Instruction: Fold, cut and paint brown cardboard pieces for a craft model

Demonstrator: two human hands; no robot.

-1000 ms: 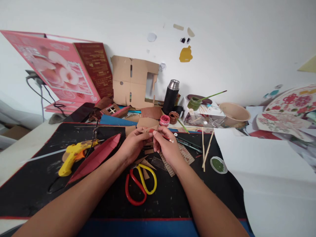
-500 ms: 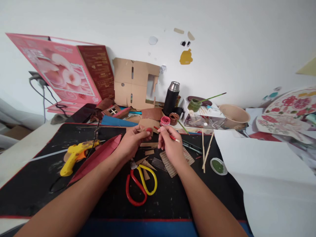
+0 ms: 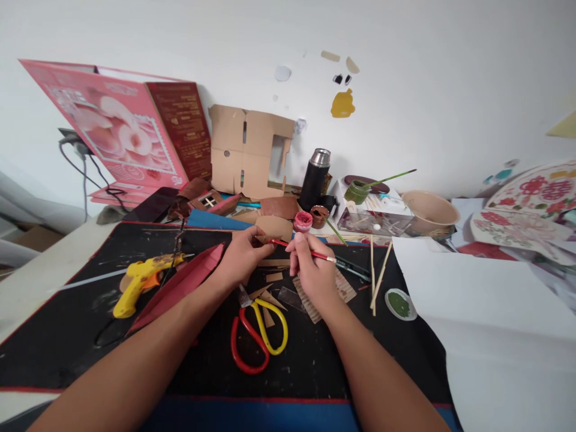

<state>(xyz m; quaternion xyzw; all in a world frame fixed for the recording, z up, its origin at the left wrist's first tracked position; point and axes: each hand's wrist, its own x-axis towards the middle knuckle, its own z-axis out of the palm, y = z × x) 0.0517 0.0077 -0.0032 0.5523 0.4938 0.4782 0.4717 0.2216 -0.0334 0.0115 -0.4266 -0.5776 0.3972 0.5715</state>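
Observation:
My right hand (image 3: 315,267) grips a thin paintbrush (image 3: 321,256) like a pen, its red tip reaching my left fingertips. Those fingers of my left hand (image 3: 243,255) are pinched together; the small red round piece seen there a moment earlier is now mostly hidden behind them. Just beyond my hands sits an open jar of red paint (image 3: 303,221), with a jar of brown paint (image 3: 320,216) beside it. Below, scissors (image 3: 258,336) with one red and one yellow handle lie among cardboard scraps (image 3: 274,278). Under my right wrist is a piece of corrugated cardboard (image 3: 310,303).
A yellow glue gun (image 3: 141,282) and a red folded strip (image 3: 180,288) lie left on the black mat (image 3: 306,372). Behind stand a black thermos (image 3: 314,183) and a cut cardboard panel (image 3: 229,144). To the right are wooden sticks (image 3: 381,279), a lid with green paint (image 3: 399,304) and white paper (image 3: 486,300).
My left hand has turned, so the red piece at its fingertips is now mostly out of sight. The brush tip has come left and down to those fingertips. The view has shifted slightly.

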